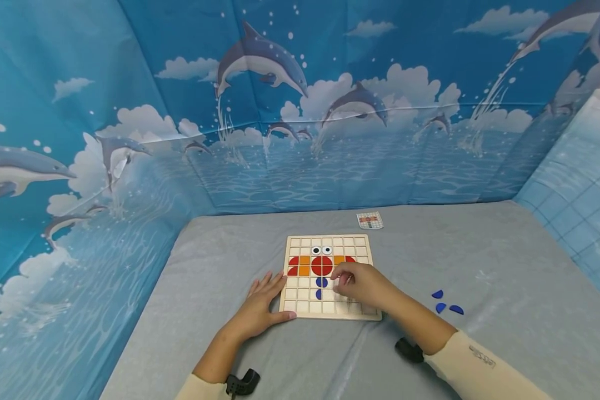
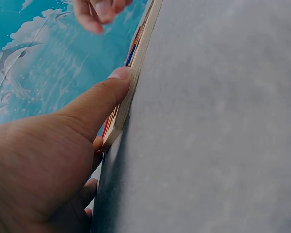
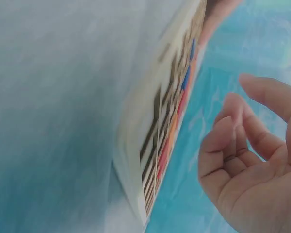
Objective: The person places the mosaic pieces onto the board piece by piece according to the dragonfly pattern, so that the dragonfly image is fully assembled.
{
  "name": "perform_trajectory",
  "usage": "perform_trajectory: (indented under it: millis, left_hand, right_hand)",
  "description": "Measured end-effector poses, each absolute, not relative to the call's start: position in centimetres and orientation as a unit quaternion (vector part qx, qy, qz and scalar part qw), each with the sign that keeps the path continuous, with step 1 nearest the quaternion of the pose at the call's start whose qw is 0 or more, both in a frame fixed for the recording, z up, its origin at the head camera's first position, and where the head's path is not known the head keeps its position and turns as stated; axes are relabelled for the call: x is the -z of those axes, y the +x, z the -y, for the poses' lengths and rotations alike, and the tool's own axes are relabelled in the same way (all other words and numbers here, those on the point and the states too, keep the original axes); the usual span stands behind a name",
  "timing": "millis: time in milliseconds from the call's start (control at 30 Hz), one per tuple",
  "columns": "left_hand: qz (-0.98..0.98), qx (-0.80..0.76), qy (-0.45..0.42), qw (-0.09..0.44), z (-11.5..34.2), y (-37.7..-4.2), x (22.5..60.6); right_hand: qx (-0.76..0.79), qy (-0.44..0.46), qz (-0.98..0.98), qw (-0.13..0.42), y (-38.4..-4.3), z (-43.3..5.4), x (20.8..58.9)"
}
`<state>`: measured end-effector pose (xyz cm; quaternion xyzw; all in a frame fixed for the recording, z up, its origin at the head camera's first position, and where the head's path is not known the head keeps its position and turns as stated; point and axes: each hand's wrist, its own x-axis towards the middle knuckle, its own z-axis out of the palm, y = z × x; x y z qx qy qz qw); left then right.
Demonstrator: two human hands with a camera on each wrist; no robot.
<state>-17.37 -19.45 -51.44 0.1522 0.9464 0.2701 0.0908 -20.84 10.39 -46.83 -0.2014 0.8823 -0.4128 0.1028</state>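
A square wooden grid board [image 1: 302,307] lies on the cloth-covered table. Its upper cells carry two round eye pieces [image 1: 321,250], a red circle of quarter pieces [image 1: 322,265] and orange squares [image 1: 304,265]. Below these sit blue half-round pieces [image 1: 321,282]. My left hand [image 1: 257,308], fingers spread, touches the board's left side, with the thumb [image 2: 102,99] at the near left corner. Over the right half of the board hovers my right hand [image 1: 362,283]. Its fingers are loosely bent with nothing between them, and the thumb [image 3: 269,92] stands apart. It hides some right-hand cells.
Several loose blue half-round pieces [image 1: 441,307] lie on the grey cloth [image 1: 510,311] right of the board. A small pattern card [image 1: 369,220] lies beyond the board's far edge. A dolphin-printed curtain [image 1: 300,161] hangs behind and beside the table.
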Motion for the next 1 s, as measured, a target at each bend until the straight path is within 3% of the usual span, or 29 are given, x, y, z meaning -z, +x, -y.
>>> perform_trajectory:
  millis: [467,1000]
  left_hand:
    - [-0.947,-0.270,0.152,0.088,19.8,-17.4,51.2]
    - [-0.943,-0.279,0.156,0.091,19.5,-17.3,51.4]
  right_hand:
    - [0.450,-0.121,-0.880,0.094,-18.7,-17.8,44.8]
    - [0.457,-0.049,-0.880,0.118,-15.7,-26.6,46.3]
